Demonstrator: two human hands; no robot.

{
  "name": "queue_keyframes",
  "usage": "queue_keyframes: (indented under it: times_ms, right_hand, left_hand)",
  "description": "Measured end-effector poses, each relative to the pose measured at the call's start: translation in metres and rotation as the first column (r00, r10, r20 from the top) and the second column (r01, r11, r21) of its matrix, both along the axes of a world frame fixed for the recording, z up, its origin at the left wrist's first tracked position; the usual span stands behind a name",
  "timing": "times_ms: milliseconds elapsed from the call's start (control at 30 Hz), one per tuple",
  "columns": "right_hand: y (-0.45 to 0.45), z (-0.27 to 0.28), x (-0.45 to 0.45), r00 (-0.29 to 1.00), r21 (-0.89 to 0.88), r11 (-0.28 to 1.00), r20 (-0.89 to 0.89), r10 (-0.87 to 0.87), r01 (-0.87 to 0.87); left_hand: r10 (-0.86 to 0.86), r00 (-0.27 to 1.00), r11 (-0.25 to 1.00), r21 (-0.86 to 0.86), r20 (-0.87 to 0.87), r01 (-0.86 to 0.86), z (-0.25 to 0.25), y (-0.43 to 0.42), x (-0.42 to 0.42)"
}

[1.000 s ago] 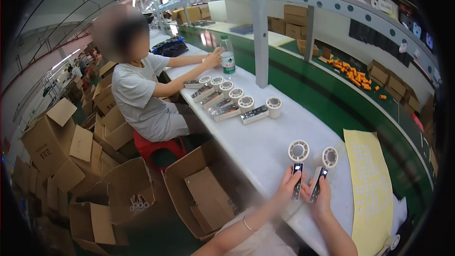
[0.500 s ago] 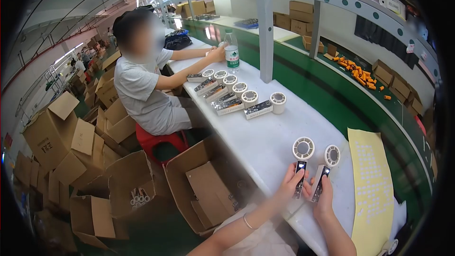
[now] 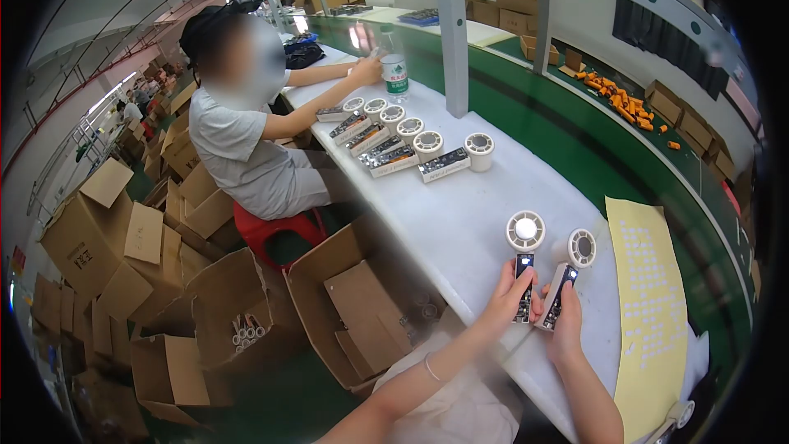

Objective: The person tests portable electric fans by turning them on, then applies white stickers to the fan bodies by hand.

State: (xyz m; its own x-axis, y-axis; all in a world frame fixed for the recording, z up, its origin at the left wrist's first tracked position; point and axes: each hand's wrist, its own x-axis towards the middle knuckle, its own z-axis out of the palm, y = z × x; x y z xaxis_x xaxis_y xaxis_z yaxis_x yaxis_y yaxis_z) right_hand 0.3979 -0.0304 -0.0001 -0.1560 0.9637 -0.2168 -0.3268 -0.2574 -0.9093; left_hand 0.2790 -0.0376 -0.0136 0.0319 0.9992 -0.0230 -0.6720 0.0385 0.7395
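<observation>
1. Left hand (image 3: pixel 503 306): wrapped round the handle of a white handheld fan (image 3: pixel 525 267), thumb on its dark panel.
2. Right hand (image 3: pixel 565 312): likewise gripping a second fan (image 3: pixel 567 278). Both fan heads are over the bench (image 3: pixel 468 205), side by side, near the yellow sheet (image 3: pixel 645 304); from where I stand, contact with the surface cannot be confirmed.
3. Risk: stray thumb pressure could work a control.
4. Risk: the heads sit close; drawing the hands together could knock the rims.
5. Risk: a slackened grip near the bench edge could drop a fan.
6. Risk: a co-worker's hands (image 3: pixel 367 71) are at the bottle (image 3: pixel 395 76); tipping it could wet the row of fans (image 3: pixel 427 145).
</observation>
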Motion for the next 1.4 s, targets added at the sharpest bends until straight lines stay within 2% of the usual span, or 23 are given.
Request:
queue_keyframes:
  times_ms: [367,533,633,767,833,900,967,1000,1167,1400]
  right_hand:
    - [0.002,-0.001,0.003,0.998,0.022,0.999,0.043,0.048,-0.049]
    - [0.004,-0.004,0.009,0.992,-0.001,0.993,-0.031,0.12,-0.121]
    - [0.004,0.0,0.009,0.991,-0.057,0.99,-0.015,0.131,-0.131]
    - [0.002,0.003,0.004,0.994,-0.006,0.994,-0.006,0.112,-0.112]
    - [0.002,-0.002,0.005,0.995,-0.019,0.995,-0.011,0.099,-0.099]
    - [0.002,-0.001,0.009,0.991,0.011,0.991,-0.002,0.135,-0.135]
    - [0.004,-0.003,0.007,0.991,0.045,0.99,0.044,0.128,-0.13]
    - [0.003,-0.002,0.007,0.989,0.045,0.991,0.077,0.123,-0.126]
    - [0.002,0.006,0.009,0.974,0.073,0.983,0.17,0.153,-0.167]
    - [0.003,0.0,0.008,0.979,0.171,0.97,0.137,0.15,-0.172]
  left_hand:
    - [0.041,0.994,0.998,0.058,-0.102,-0.035,0.004,-0.002,0.002]
    - [0.04,0.997,0.999,0.019,-0.067,-0.038,0.0,0.001,0.004]
    - [0.033,0.998,0.999,0.0,-0.06,-0.033,0.003,-0.001,0.002]
    - [-0.006,0.994,1.0,-0.017,-0.108,0.004,0.004,0.001,0.0]
    - [0.019,0.994,0.998,-0.063,-0.106,-0.026,0.008,0.002,0.003]
    - [0.06,0.983,0.997,-0.033,-0.176,-0.067,-0.003,0.004,0.004]
    - [0.028,0.987,0.999,-0.021,-0.156,-0.032,0.0,0.003,0.001]
    - [0.051,0.978,0.998,-0.02,-0.203,-0.056,-0.002,0.004,0.001]
    - [0.101,0.975,0.995,0.024,-0.2,-0.098,-0.01,0.007,0.001]
    - [0.074,0.979,0.997,0.049,-0.188,-0.066,0.003,0.002,0.002]
